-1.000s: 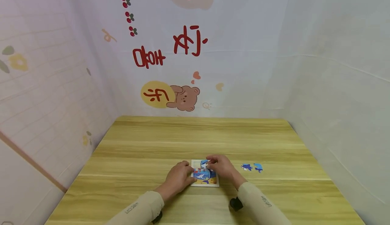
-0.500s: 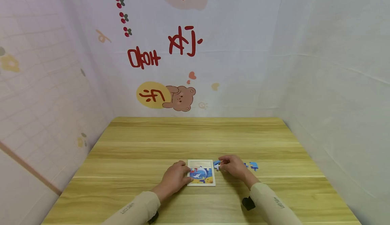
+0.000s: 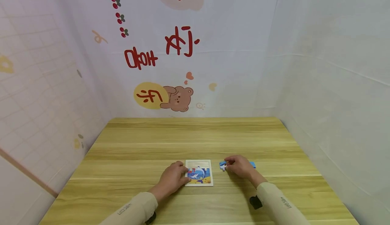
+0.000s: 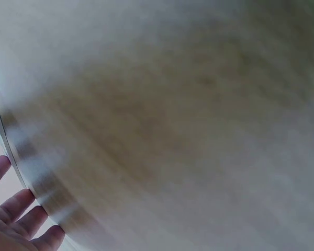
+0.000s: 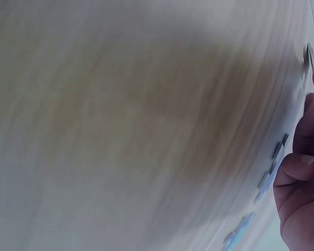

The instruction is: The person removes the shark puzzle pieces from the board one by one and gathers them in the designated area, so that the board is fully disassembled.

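Observation:
A small square jigsaw puzzle board (image 3: 198, 185) with a pale frame lies flat on the table. Blue sea-scene pieces with a white dolphin fill its lower part, and its upper strip shows bare backing. My left hand (image 3: 172, 177) rests against the board's left edge, thumb and fingers fairly straight. In the left wrist view, the left fingertips (image 4: 22, 197) touch that edge. To the right of the board, my right hand (image 3: 240, 166) pinches a blue-and-white puzzle piece (image 3: 223, 165) close to the tabletop. The right wrist view shows that piece (image 5: 308, 56) edge-on at the fingertips.
Another light-blue puzzle piece (image 3: 253, 164) lies beyond the right hand, partly hidden by it. In the right wrist view, loose pieces (image 5: 239, 230) lie on the wood-grain table (image 3: 195, 137). White printed fabric walls (image 3: 243, 65) stand at the back and both sides.
My right hand has carried the puzzle piece from over the board's upper part to the right, down near the loose pieces. The left hand stays at the board's left edge. The head view has shifted slightly.

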Demonstrator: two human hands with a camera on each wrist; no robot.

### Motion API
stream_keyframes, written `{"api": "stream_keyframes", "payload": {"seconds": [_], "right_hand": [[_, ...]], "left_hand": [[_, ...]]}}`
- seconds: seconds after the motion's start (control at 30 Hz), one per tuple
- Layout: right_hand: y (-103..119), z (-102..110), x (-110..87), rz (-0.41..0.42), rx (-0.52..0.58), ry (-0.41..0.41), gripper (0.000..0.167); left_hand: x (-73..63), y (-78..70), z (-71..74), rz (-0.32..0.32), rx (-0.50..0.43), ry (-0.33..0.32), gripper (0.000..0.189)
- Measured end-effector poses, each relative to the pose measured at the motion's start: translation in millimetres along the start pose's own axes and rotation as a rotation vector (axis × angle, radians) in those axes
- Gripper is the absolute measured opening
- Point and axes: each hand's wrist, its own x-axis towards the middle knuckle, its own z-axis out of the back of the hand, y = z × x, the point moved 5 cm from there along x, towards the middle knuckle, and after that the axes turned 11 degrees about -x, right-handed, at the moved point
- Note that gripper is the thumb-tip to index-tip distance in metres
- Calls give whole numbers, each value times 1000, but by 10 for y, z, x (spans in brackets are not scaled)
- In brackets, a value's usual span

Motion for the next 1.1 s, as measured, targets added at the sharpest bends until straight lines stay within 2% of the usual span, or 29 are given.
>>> {"api": "stream_keyframes", "payload": {"seconds": [0.23,0.4,0.63,0.87,1.1], "right_hand": [[-65,81,-39,90,-58,-8,30],[-88,108,-64,123,-88,-13,28],[-148,112,-71,104,-96,-12,27],[-164,112,-95,124,-108,-11,27],[-152,124,-85,39,-74,-20,32]], "left_hand": [[-4,-7,20,2,-9,1,35],[-4,1,21,3,-13,3,35],[-12,27,-10,13,-16,7,35],[-13,37,-24,7,-22,5,35],[10,37,-19,3,-15,0,35]]}}
